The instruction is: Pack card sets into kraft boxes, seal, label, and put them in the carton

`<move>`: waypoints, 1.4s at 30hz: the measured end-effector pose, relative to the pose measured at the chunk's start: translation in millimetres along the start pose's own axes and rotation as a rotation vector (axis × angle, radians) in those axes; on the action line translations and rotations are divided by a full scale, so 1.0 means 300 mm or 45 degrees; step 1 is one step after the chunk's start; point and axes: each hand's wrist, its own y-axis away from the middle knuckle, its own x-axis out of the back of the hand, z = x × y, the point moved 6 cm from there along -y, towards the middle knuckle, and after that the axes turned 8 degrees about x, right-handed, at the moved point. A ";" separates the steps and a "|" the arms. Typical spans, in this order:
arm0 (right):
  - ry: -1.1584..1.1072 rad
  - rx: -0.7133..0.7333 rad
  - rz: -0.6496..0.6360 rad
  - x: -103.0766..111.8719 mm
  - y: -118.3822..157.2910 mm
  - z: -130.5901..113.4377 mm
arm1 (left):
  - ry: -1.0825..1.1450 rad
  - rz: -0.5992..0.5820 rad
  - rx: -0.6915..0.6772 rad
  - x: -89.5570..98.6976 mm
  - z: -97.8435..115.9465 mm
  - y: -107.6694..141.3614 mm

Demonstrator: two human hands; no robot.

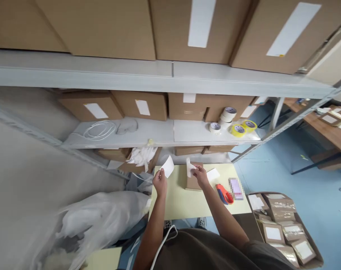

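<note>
My left hand (pixel 160 183) pinches a white label (pixel 168 167) by its lower left corner, above the left part of the pale yellow table (pixel 170 206). In my right hand (pixel 200 175) is a curled white slip of paper (pixel 190 168), held between thumb and fingers over a small brown cardboard box (pixel 193 183). That box stands on the table, partly covered by the slip and the hand. More white paper (pixel 213 174) lies just right of my right hand. Farther right are an orange and blue tool (pixel 225 194), its kind unclear, and a pixelated purple item (pixel 236 188).
A grey shelf rack (pixel 148 131) behind the table bears large cartons, tape rolls (pixel 238 130) and a coiled white cable (pixel 98 130). At lower right, a big carton (pixel 318 258) holds several labelled boxes. Plastic-wrapped bulk (pixel 105 213) lies at left.
</note>
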 end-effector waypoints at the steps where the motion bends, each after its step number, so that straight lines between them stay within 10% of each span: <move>1: 0.000 -0.036 -0.056 -0.098 -0.009 0.032 | -0.028 0.044 0.006 0.057 -0.004 -0.012; 9: 0.057 -0.194 -0.287 -0.790 -0.169 0.191 | -0.098 0.276 -0.132 0.474 -0.010 -0.127; 16: 0.191 -0.048 -0.150 -1.014 -0.299 0.197 | -0.219 0.240 -0.309 0.585 0.025 -0.160; 23: 0.120 -0.075 -0.221 -0.784 -0.048 0.233 | -0.350 0.004 -0.556 0.472 -0.006 -0.169; 27: 0.074 -0.274 -0.418 -0.610 0.167 0.239 | -0.453 -0.302 -0.764 0.276 -0.015 -0.114; 32: 0.030 -0.239 -0.032 -0.304 0.219 0.190 | -0.552 -0.721 -0.911 0.004 -0.045 0.025; 42: 0.146 -0.229 0.265 0.145 0.161 0.215 | -0.283 -0.810 0.066 -0.365 -0.380 0.136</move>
